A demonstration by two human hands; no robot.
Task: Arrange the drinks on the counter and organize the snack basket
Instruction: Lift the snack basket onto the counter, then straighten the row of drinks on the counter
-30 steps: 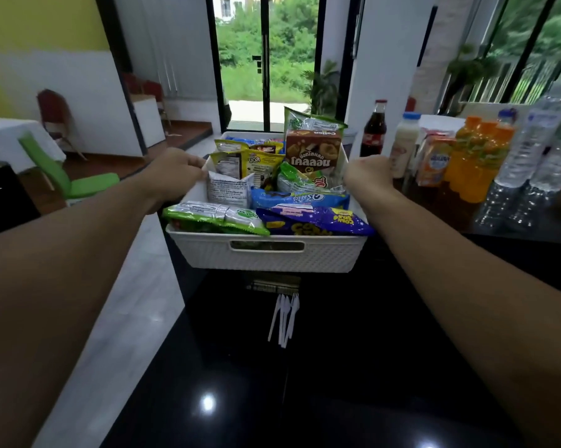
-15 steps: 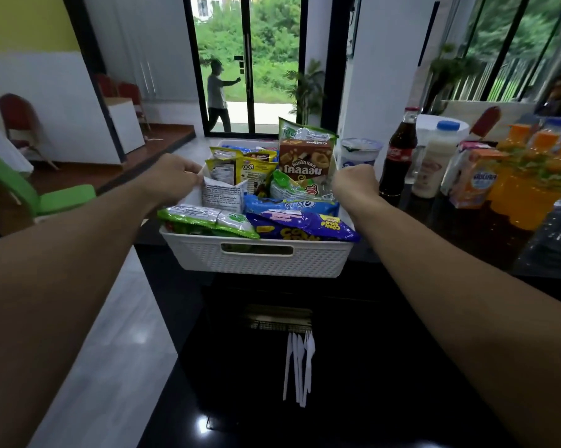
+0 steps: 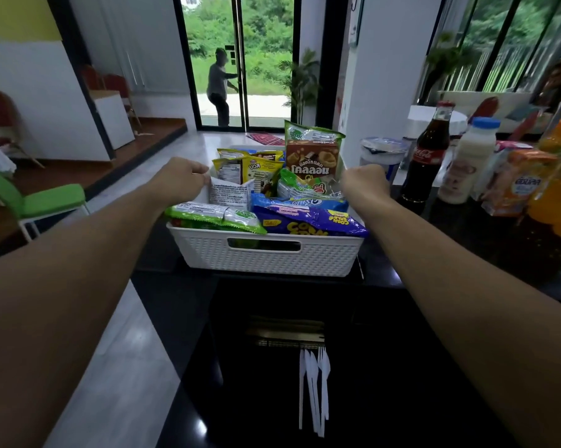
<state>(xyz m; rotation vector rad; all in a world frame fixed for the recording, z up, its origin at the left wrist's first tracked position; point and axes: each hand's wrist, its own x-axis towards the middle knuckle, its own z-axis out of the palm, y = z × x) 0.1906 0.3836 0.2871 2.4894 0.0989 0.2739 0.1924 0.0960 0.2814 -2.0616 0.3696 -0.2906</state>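
A white woven snack basket [image 3: 266, 258] full of several snack packets stands on the black counter [image 3: 402, 350]. My left hand [image 3: 179, 179] grips its left rim and my right hand [image 3: 364, 185] grips its right rim, fingers curled over the edges. A brown chocolate snack box [image 3: 311, 163] stands upright at the back of the basket. To the right are a cola bottle [image 3: 426, 156], a white milk bottle [image 3: 466, 163], an orange drink carton [image 3: 515, 185] and orange juice bottles [image 3: 560, 189].
White plastic cutlery [image 3: 314, 389] lies on the counter in front of the basket. A lidded white cup [image 3: 381, 153] stands behind my right hand. The counter's left edge drops to a tiled floor with a green chair [image 3: 40, 202]. A person stands at the far glass door [image 3: 219, 88].
The basket, held by both hands, has moved farther from me along the counter, away from the cutlery. The view has shifted, so the drinks sit farther right.
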